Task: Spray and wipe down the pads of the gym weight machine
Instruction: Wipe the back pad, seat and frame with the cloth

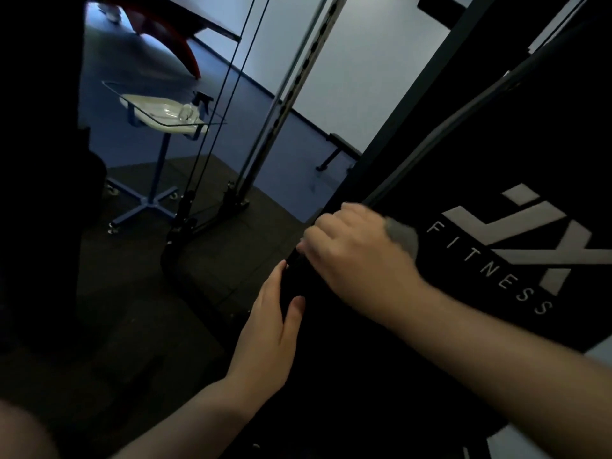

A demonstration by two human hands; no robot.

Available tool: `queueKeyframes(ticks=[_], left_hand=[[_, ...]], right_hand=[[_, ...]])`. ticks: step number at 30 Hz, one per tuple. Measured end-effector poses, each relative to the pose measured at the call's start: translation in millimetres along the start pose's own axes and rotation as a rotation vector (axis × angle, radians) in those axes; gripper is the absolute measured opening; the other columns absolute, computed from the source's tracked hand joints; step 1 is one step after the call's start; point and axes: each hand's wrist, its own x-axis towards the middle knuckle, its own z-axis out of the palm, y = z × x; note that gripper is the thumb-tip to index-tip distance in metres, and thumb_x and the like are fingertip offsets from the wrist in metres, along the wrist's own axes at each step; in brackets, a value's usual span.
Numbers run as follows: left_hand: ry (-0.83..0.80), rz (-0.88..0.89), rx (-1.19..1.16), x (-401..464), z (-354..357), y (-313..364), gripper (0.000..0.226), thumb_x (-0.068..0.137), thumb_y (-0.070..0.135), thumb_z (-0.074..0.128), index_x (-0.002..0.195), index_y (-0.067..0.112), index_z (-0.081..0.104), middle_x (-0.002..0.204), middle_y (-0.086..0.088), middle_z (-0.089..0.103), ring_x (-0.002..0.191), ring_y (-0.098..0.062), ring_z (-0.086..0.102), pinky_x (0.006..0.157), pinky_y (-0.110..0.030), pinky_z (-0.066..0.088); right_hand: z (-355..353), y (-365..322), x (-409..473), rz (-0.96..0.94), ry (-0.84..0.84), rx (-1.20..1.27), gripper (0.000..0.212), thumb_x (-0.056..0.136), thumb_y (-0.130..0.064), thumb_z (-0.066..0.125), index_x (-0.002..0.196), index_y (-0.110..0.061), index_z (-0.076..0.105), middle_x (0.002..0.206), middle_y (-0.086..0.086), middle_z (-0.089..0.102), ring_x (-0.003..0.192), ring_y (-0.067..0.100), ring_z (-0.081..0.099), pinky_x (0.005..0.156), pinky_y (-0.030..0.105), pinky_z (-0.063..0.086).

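- At the near edge of the black pad (381, 342): right hand (357, 256) clenched round a grey cloth (402, 235), pressed against the pad surface.
- Left hand (270, 329) laid flat along the pad's edge, fingers straight, steadying, grasping nothing.
- Best done with firm, overlapping strokes, cloth kept flat, edge and seam included.
- Pad dark, smooth, printed with a pale "FITNESS" logo (516, 236); wetness impossible to tell.
- Farther off on the glass table (132, 94): spray bottle (202, 101), well apart.
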Motion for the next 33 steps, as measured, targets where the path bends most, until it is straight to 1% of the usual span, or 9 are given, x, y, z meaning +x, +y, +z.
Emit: queueKeyframes(ticks=[4, 7, 11, 14, 18, 22, 25, 30, 33], left_hand=[[0.017, 0.005, -0.066, -2.8, 2.2, -0.4, 0.056, 0.095, 0.045, 0.039, 0.147, 0.041, 0.02, 0.149, 0.02, 0.032, 0.136, 0.004, 0.03, 0.113, -0.033, 0.032], [0.035, 0.032, -0.067, -2.9, 1.0, -1.0, 0.051, 0.097, 0.037, 0.043, 0.146, 0.038, 0.028, 0.144, 0.02, 0.041, 0.131, 0.007, 0.037, 0.109, -0.025, 0.036], [-0.056, 0.046, -0.129, 0.7, -13.3, -0.7, 0.051, 0.098, 0.014, 0.046, 0.144, 0.032, 0.033, 0.138, 0.023, 0.046, 0.127, 0.012, 0.039, 0.108, -0.02, 0.035], [-0.106, 0.06, -0.128, -1.2, -17.0, -4.4, 0.052, 0.099, 0.01, 0.043, 0.146, 0.029, 0.03, 0.136, 0.028, 0.043, 0.128, 0.016, 0.035, 0.104, -0.007, 0.031], [-0.157, 0.037, -0.156, -0.5, -18.6, -8.4, 0.054, 0.101, 0.017, 0.042, 0.149, 0.033, 0.024, 0.149, 0.021, 0.034, 0.134, 0.01, 0.03, 0.112, -0.019, 0.026], [-0.182, 0.059, -0.154, 0.5, -22.6, -5.7, 0.055, 0.101, 0.011, 0.039, 0.15, 0.029, 0.021, 0.152, 0.018, 0.03, 0.137, 0.008, 0.026, 0.118, -0.029, 0.022], [-0.166, 0.088, -0.153, -1.5, -14.9, -6.9, 0.055, 0.102, 0.02, 0.036, 0.151, 0.03, 0.014, 0.154, 0.02, 0.022, 0.139, 0.009, 0.02, 0.119, -0.033, 0.02], [-0.064, 0.023, -0.205, -5.9, 4.7, -17.4, 0.058, 0.088, 0.067, 0.027, 0.144, 0.054, 0.015, 0.152, 0.023, 0.021, 0.141, 0.002, 0.019, 0.117, -0.042, 0.021], [-0.049, 0.03, -0.388, -4.6, 5.3, -18.7, 0.058, 0.093, 0.061, 0.022, 0.146, 0.039, 0.028, 0.15, 0.016, 0.035, 0.138, 0.0, 0.03, 0.116, -0.039, 0.025]], right_hand=[[-44.0, 59.2, 25.3, 0.142, 0.099, -0.135, 0.027, 0.094, -0.025, 0.054, 0.077, -0.011, 0.069, 0.075, 0.012, 0.067, 0.066, 0.03, 0.061, 0.097, 0.044, 0.044], [-22.5, 15.2, 14.8, 0.239, 0.095, -0.176, 0.024, 0.091, -0.023, 0.06, 0.07, -0.013, 0.067, 0.066, 0.007, 0.061, 0.061, 0.026, 0.056, 0.079, 0.039, 0.048], [27.0, -48.9, -9.0, 0.091, 0.028, 0.121, 0.014, 0.091, -0.019, 0.061, 0.078, -0.016, 0.062, 0.077, 0.001, 0.059, 0.077, 0.021, 0.058, 0.1, 0.039, 0.038], [9.5, -17.3, -8.7, -0.023, 0.03, 0.083, 0.014, 0.093, -0.02, 0.06, 0.082, -0.015, 0.067, 0.081, 0.003, 0.064, 0.078, 0.025, 0.06, 0.089, 0.04, 0.043], [-15.6, 15.7, 1.4, 0.2, 0.189, -0.047, 0.023, 0.097, -0.022, 0.054, 0.08, -0.014, 0.068, 0.08, 0.007, 0.067, 0.078, 0.027, 0.062, 0.102, 0.037, 0.032], [21.6, -45.4, -6.4, 0.25, 0.143, -0.004, 0.012, 0.087, -0.01, 0.063, 0.075, -0.012, 0.064, 0.075, 0.006, 0.062, 0.077, 0.026, 0.06, 0.106, 0.039, 0.035], [25.5, -49.8, -10.8, 0.16, 0.058, 0.079, 0.008, 0.086, -0.011, 0.064, 0.078, -0.014, 0.065, 0.078, 0.002, 0.063, 0.08, 0.023, 0.062, 0.107, 0.037, 0.031], [-2.8, -4.8, -10.9, 0.119, 0.113, -0.026, 0.018, 0.096, -0.02, 0.057, 0.089, -0.011, 0.071, 0.091, 0.008, 0.069, 0.091, 0.028, 0.064, 0.11, 0.038, 0.028], [13.6, -31.7, -26.8, 0.228, 0.159, 0.047, 0.017, 0.096, -0.016, 0.058, 0.102, -0.008, 0.071, 0.106, 0.011, 0.069, 0.109, 0.028, 0.061, 0.116, 0.038, 0.024]])
